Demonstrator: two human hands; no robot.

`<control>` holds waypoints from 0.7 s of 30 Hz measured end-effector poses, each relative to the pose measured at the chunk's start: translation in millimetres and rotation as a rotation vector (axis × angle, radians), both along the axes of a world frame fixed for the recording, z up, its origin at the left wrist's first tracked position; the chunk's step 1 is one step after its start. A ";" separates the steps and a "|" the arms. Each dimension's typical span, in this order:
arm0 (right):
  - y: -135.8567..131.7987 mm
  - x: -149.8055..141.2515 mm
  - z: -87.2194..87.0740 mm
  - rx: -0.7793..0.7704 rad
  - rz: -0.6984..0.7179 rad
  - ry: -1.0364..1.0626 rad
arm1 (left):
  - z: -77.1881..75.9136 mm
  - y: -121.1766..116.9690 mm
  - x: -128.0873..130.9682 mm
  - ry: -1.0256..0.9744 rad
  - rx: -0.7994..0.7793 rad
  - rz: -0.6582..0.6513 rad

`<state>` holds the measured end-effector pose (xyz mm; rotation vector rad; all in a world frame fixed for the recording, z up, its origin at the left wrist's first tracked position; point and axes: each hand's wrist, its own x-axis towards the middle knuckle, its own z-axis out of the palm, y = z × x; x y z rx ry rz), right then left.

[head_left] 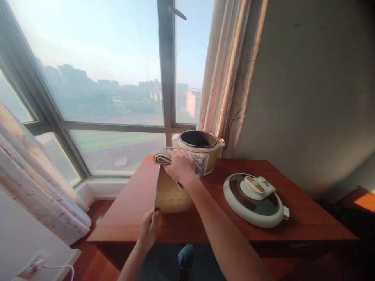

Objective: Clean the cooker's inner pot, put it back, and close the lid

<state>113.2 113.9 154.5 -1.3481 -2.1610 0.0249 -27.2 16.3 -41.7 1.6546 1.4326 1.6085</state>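
Note:
A gold-toned inner cooking pot point(171, 197) lies tipped on its side above the table, its rim facing left and measuring marks on its wall. My left hand point(149, 228) grips the near part of that rim between thumb and fingers. Over the pot's upper side, my right hand point(182, 166) presses a folded, patterned grey cloth point(200, 162). Part of the cloth is rolled up at the left of the hand. Just behind stands the cooker body point(211, 158), open at the top with a dark inside.
The round cooker lid point(249, 216), white-rimmed with a handle on top, lies on the right of the reddish wooden table point(117, 222). A large window point(111, 58) and curtains point(225, 78) stand behind. A plugged-in cord point(55, 266) is at lower left.

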 end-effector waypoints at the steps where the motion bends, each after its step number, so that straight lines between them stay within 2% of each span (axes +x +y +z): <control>1: -4.4 -0.4 -1.9 0.016 -0.001 0.004 | -0.7 0.0 -0.2 0.000 -0.001 0.006; 6: -30.2 7.0 -19.4 0.114 0.051 0.020 | 4.8 -4.1 0.4 -0.010 -0.021 -0.003; 10: -58.3 18.3 -46.6 0.194 0.121 0.070 | 18.6 -7.9 6.1 -0.094 -0.100 -0.087; 14: -85.8 27.0 -85.7 0.242 0.144 0.150 | 32.4 -9.7 15.6 -0.165 -0.133 -0.112; 18: -106.9 30.8 -133.3 0.315 0.150 0.255 | 47.7 -11.6 23.3 -0.320 -0.150 -0.127; 21: -120.2 31.8 -168.4 0.378 0.129 0.313 | 61.6 -14.6 27.7 -0.430 -0.232 -0.185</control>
